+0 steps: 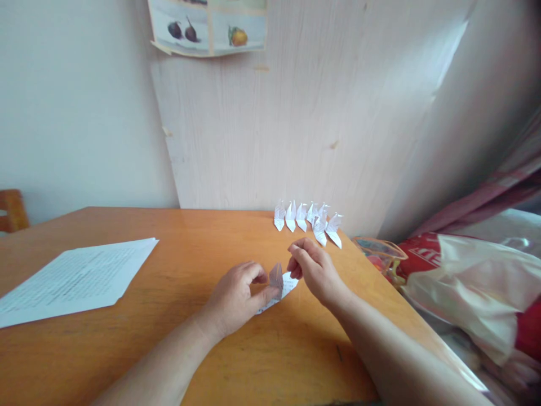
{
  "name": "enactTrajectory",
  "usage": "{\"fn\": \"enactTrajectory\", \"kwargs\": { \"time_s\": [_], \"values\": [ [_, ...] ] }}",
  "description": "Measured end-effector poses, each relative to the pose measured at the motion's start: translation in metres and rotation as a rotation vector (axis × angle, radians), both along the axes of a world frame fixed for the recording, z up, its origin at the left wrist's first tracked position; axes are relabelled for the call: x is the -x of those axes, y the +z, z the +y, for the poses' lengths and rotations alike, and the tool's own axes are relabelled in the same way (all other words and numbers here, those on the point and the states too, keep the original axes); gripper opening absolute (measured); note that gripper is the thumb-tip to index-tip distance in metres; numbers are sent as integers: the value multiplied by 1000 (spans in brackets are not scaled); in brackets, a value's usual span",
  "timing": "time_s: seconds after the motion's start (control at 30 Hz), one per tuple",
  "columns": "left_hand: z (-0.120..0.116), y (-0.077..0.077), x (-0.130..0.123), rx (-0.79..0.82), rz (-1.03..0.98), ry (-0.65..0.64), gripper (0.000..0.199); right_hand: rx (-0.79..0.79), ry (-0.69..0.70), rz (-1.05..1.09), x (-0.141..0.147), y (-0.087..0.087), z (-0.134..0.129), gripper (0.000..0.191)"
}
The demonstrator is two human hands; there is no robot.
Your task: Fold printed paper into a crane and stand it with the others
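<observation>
A folded paper crane (289, 285) made of printed white paper is held low over the table between my two hands. My left hand (239, 290) grips its left side, the thumb lying along the lower edge and the fingers curled behind. At the crane's right end, the fingers of my right hand (315, 268) are pinched together on the paper; the tips are partly hidden. One pointed flap of the crane stands up between the hands. Beyond them, several finished paper cranes (291, 216) stand in a cluster near the table's far right corner.
A stack of printed sheets (84, 276) lies on the wooden table (181, 361) at the left. Plastic bags (482, 287) and a small clear container (380, 251) sit beyond the right edge. A fruit picture (209, 28) hangs on the back panel.
</observation>
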State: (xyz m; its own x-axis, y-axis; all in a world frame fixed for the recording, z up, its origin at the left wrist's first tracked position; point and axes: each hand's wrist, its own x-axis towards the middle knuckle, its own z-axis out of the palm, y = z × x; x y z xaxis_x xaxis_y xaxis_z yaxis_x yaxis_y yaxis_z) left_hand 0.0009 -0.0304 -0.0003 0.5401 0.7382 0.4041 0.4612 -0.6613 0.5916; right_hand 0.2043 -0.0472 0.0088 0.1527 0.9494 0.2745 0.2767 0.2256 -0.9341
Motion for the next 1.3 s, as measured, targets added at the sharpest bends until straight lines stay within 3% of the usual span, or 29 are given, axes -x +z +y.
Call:
{"fn": "enactTrajectory", "kwargs": {
  "time_s": [0.1, 0.3, 0.5, 0.53, 0.7, 0.83, 1.0, 1.3],
  "values": [
    [0, -1, -1, -37, 103, -15, 28, 14, -55, -184, -7, -4, 6, 11],
    [-1, -6, -2, -134, 314, -57, 39, 113, -53, -903, -3, -2, -2, 22],
    [2, -7, 1, -203, 389, 10, 7, 157, -25, -1148, 2, 3, -10, 24],
    [3, -7, 2, -217, 395, 26, 2, 159, -28, -1152, 2, 3, -10, 25],
    [9, -8, 6, -187, 377, 89, 15, 138, 6, -1060, 4, 0, -12, 26],
    [12, -9, 6, 53, 171, 129, 20, 111, 75, -927, 8, -2, -15, 29],
    [16, -13, 3, 388, -191, 7, 19, 133, 125, -777, 12, -3, -20, 26],
    [14, -8, -4, 653, -461, 48, 17, 255, 352, -426, 18, -8, -27, 14]
  ]
}}
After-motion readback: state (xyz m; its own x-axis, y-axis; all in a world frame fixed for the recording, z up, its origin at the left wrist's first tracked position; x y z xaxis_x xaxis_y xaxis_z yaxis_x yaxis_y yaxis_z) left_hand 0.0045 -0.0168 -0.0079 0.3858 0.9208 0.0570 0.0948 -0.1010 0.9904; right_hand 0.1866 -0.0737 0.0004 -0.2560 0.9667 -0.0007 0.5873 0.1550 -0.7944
